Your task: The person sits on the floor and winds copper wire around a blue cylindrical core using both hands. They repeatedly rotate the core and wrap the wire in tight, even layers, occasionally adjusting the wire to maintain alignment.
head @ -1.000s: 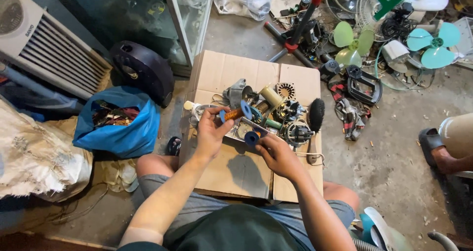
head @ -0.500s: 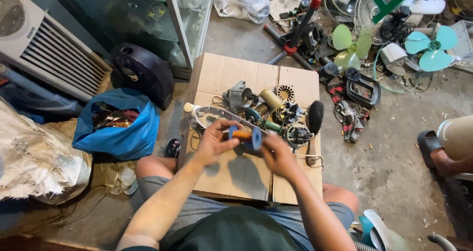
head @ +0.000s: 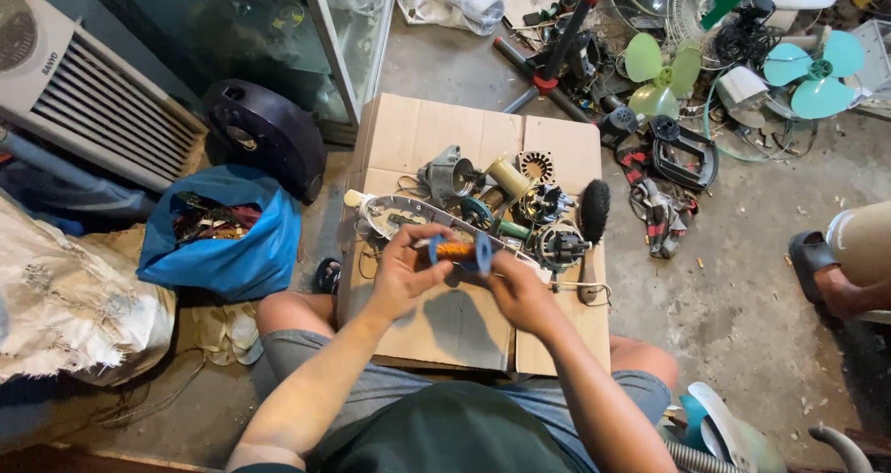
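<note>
Both hands, left hand [head: 401, 271] and right hand [head: 516, 292], grip a copper-wound spool [head: 458, 250] over flattened cardboard [head: 436, 139] on cluttered concrete floor [head: 742, 278].

Centre: I see the cardboard sheet [head: 418, 134] flat on the floor, just past my knees.
On it: motor parts [head: 520, 204] along its far right half, a brush [head: 593, 215] at its right edge.
Hands: my left hand [head: 401, 271] and right hand [head: 516, 290] meet over the near half, a spool [head: 459, 250] between them.
Left: a bag [head: 223, 250] beside the cardboard, a heater [head: 65, 83] farther left.
Far right: fan blades [head: 817, 69] among scrap.
</note>
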